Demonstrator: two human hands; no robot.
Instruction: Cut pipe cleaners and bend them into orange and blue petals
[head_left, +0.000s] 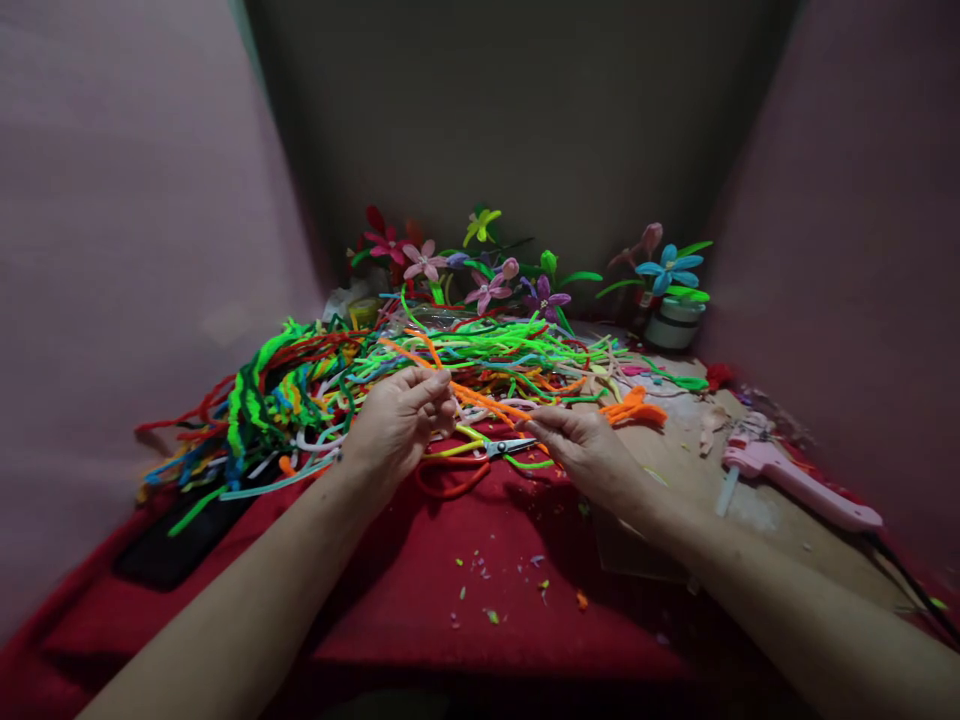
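Note:
Orange pipe cleaners [491, 402] stretch between my two hands above the table. My left hand [409, 415] is closed on them, and their loose ends stick out past its fingers to the upper left. At the other end, my right hand [574, 445] pinches the same pipe cleaners between thumb and fingers. Just below them lie scissors [480, 460] with red and yellow handles, blades pointing right. A bent orange pipe-cleaner piece [636, 408] rests on the board beyond my right hand.
A heap of coloured pipe cleaners [480, 350] spreads behind my hands. Pipe-cleaner flowers [487, 290] stand at the back, near a jar [675, 322]. A pink glue gun [799, 480] lies right on a board [660, 450]. A dark phone [180, 530] sits left on red cloth [420, 610].

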